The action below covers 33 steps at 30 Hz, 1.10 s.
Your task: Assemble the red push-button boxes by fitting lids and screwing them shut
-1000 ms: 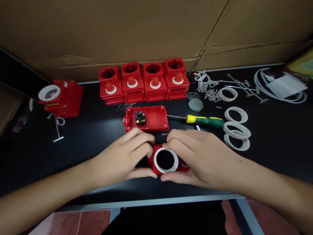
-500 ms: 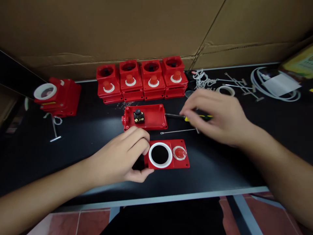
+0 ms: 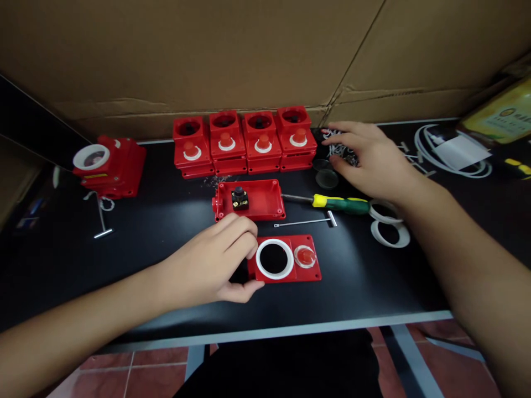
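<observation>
My left hand grips the left end of a red cover plate lying flat on the black table; the plate carries a white ring and a small red button. Just behind it lies an open red box base with a black switch inside. My right hand reaches to the back right, fingers spread over a pile of small white parts and beside round clear discs; nothing shows in it.
Several red boxes line the cardboard wall, another red box at far left. A green-yellow screwdriver, a thin metal pin and white rings lie right of the base. The table's front edge is near.
My right hand left the cover plate, passed over the screwdriver and moved to the back right above the small white parts. My left hand stayed on the plate.
</observation>
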Available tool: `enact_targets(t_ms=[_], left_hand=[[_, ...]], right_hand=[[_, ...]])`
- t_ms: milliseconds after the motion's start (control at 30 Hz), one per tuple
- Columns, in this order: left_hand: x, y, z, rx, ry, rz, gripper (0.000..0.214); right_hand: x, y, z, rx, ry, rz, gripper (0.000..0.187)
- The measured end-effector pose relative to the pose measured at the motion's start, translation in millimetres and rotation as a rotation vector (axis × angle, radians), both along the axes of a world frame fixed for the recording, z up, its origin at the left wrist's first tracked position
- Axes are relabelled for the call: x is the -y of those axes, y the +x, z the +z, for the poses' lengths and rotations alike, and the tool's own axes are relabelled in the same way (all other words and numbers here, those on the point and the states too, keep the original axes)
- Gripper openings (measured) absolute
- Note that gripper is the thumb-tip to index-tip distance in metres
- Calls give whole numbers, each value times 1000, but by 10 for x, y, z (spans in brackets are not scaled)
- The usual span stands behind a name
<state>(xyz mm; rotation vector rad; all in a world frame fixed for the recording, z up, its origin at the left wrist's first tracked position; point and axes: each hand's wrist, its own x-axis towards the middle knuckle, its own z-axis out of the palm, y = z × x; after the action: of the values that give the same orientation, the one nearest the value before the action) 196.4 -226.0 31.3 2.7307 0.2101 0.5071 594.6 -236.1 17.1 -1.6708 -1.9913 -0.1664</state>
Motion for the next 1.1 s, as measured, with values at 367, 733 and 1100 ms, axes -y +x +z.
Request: enact_targets(t_ms=[367,733,1100], left_hand=[[-5,22,12,-5,2,3,23],[5,0,22,-15,-5,10,24],[-2,5,32,-24,1,12,22]], right_hand=[[16,116,109,42,49,-248,40],[2,263,6,54,67,-268,51],[-32,106,121,-23,-17,-258,17]])
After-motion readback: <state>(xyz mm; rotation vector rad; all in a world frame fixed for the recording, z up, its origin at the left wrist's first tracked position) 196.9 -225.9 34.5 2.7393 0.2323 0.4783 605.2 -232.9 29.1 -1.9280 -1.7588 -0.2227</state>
